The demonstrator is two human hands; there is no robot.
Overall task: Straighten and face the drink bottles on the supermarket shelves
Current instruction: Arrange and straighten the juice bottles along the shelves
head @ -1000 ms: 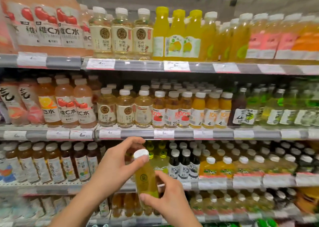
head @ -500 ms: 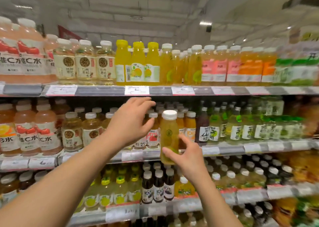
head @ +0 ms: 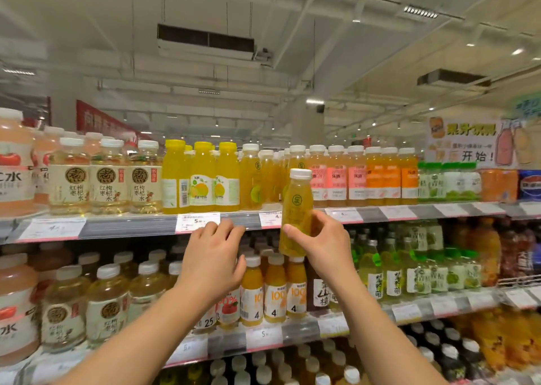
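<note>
At the far left of the top shelf stand large pale pink bottles with white caps, and next to them three pale tea bottles with cream labels and round brown emblems face forward in a row. Beside those come three yellow-capped juice bottles; the leftmost shows its barcode side, the other two show fruit pictures. Below them a white price tag sits in the shelf's grey rail. The left hand hovers in front of that rail with its fingers loosely curled and spread, holding nothing, its fingertips near the tag; whether they touch the rail I cannot tell. Just to the right, the right hand grips a yellow juice bottle with a white cap around its lower half, thumb on the near side and fingers wrapped behind. The bottle is upright with a slight tilt, raised in the air in front of the top shelf's edge, its round emblem facing the camera, its cap level with the row of white-capped yellow bottles behind it. Further right stand pink-labelled bottles, then orange-labelled bottles, then green-capped bottles. On the shelf below, orange juice bottles marked 100 stand between the two forearms.
</note>
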